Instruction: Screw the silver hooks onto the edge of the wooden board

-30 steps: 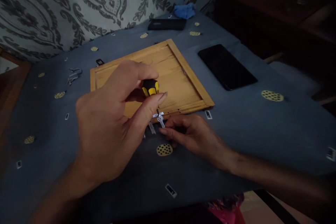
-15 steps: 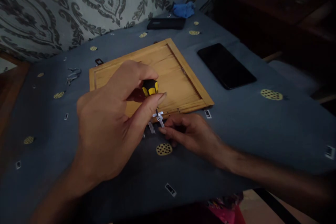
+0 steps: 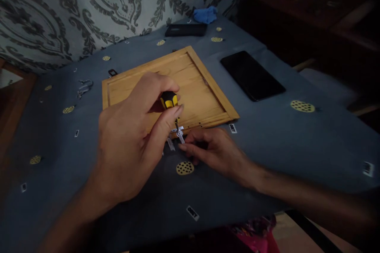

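My left hand point(image 3: 127, 134) is closed round the black and yellow handle of a short screwdriver point(image 3: 169, 99). Its tip points down at a small silver metal hook point(image 3: 180, 133) at the near edge of a wooden framed panel point(image 3: 166, 69). The thumb and fingers of my right hand point(image 3: 212, 146) pinch the lower end of that hook. Just left of it, another metal strip point(image 3: 170, 143) sticks out from the same edge. Several small dark holes show in the frame to the right of the hook.
A black phone point(image 3: 252, 75) lies right of the panel. Behind are a dark case point(image 3: 186, 30) and a crumpled blue cloth point(image 3: 205, 15) by the patterned wall. Small metal pieces point(image 3: 84, 88) lie left on the patterned tablecloth point(image 3: 237, 189). A dark loop point(image 3: 112, 72) projects from the panel's far edge.
The view has shifted slightly. My left hand has rotated a little on the screwdriver handle, and more of the lower handle shows. My right hand stays at the hook.
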A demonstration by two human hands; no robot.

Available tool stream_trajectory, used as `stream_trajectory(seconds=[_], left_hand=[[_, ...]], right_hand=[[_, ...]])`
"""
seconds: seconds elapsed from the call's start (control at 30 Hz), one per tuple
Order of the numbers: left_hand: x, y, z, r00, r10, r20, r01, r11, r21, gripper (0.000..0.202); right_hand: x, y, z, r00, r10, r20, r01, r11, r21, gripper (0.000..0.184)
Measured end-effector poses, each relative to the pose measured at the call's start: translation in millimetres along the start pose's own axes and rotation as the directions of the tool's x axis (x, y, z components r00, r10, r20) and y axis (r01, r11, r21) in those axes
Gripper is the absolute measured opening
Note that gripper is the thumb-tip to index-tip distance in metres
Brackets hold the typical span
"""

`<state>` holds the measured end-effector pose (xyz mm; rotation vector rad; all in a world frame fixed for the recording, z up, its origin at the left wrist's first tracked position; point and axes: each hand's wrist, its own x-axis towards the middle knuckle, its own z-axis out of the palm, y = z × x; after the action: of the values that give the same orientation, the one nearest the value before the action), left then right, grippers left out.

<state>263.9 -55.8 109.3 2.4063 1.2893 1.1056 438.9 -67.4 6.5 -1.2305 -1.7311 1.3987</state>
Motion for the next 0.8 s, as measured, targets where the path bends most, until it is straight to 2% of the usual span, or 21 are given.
stream_trajectory(seconds=[0.07,0.13,0.2,0.37,0.5,0.67,0.8], left_hand=[[0,2,5.0,0.995,-0.089,0.044,0.095,0.985,-0.142,0.013],[0,4,13.3,0.983,-0.164,0.083,0.183,0.927,-0.328,0.013],[0,6,23.7,0.976,-0.203,0.079,0.217,0.868,-0.447,0.012],[3,5,45.7,0.973,-0.226,0.044,0.209,0.787,-0.580,0.005],[10,4,53.5,0.962,-0.274,-0.017,0.200,0.743,-0.639,0.030],[22,3,58.4,0.950,-0.310,0.048,0.230,0.585,-0.777,0.050],[28,1,59.3,0.954,-0.276,0.114,0.250,0.532,-0.809,0.056]], right_hand=[[0,-1,-1,1.000,-0.014,0.003,0.014,1.000,-0.012,0.028],[0,-2,-2,1.000,-0.015,0.018,0.015,1.000,-0.011,0.029],[0,-3,-2,0.999,-0.004,0.034,0.005,1.000,-0.006,0.029],[0,-3,-2,0.999,0.008,0.050,-0.010,0.999,0.037,0.028],[0,-3,-1,0.999,-0.004,0.033,0.003,0.999,0.033,0.028],[0,-4,-2,0.999,-0.041,-0.004,0.041,0.999,-0.006,0.027],[0,-4,-2,1.000,-0.011,0.001,0.011,1.000,-0.010,0.026]])
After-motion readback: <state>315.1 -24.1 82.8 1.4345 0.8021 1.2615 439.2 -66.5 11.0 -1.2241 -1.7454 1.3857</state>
